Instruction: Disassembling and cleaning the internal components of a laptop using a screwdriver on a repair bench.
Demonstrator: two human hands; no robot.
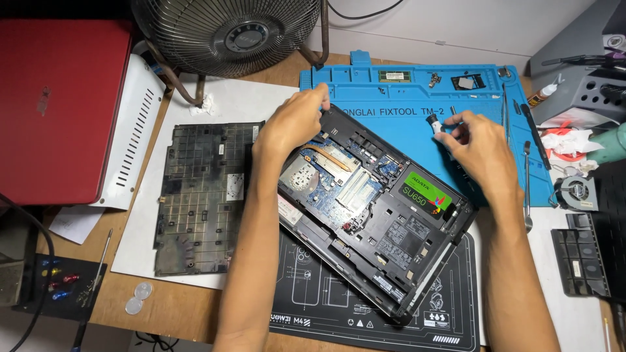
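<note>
Your left hand [295, 120] grips the far corner of the one opened laptop [372, 208]. Just right of the laptop, your right hand [479, 146] pinches a small syringe [435, 124], over one blue mat [417, 98].

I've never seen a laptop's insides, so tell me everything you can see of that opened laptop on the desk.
The opened laptop lies bottom-up and askew across a blue mat and a black mat. Its black plastic shell has no cover, baring blue circuit boards, a copper pipe, a round fan recess and a black drive with a green label. The left hand grips its far corner. The right hand holds a small white-tipped tool above the blue mat, apart from the laptop.
</note>
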